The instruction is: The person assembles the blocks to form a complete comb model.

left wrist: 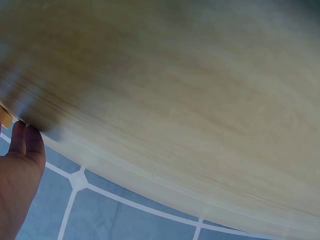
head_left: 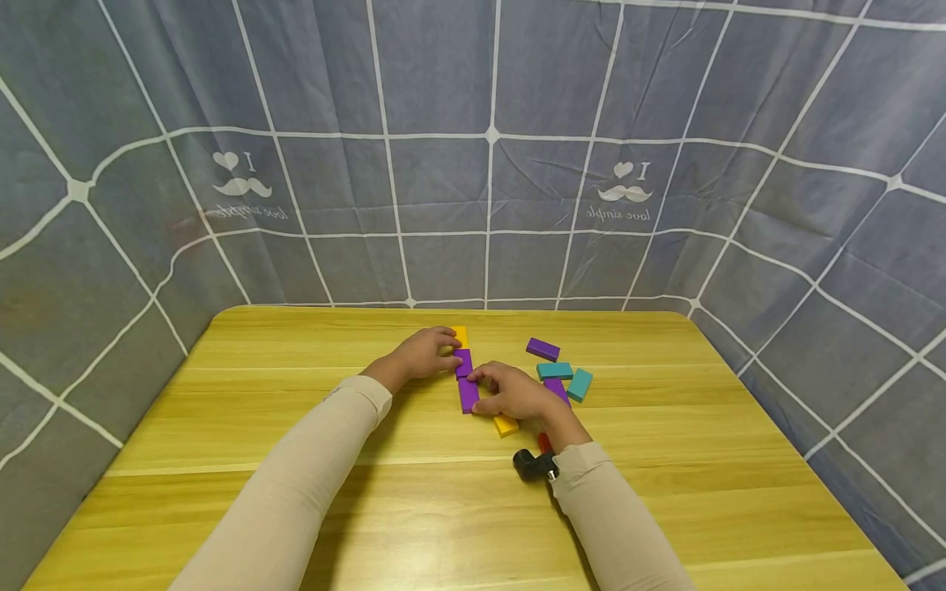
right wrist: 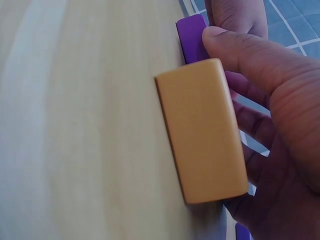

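Two purple blocks lie end to end in a line running away from me: the farther purple block (head_left: 464, 364) and the nearer purple block (head_left: 468, 397). A yellow block (head_left: 461, 335) continues the line at its far end. My left hand (head_left: 417, 355) reaches in from the left; its thumb touches the farther purple block and its fingertips rest by the yellow one. With thumb and fingers my right hand (head_left: 517, 394) pinches the nearer purple block. Beneath that palm sits another yellow block (right wrist: 202, 132), outside the grip. The left wrist view shows only some left fingers.
Right of the line lie a purple block (head_left: 543, 349), two teal blocks (head_left: 554, 371) and a purple block (head_left: 556, 390) partly behind my right hand. A red piece (head_left: 544, 443) and a black fitting (head_left: 528, 465) appear beside the right wrist. A grey curtain (head_left: 443, 189) surrounds the table.
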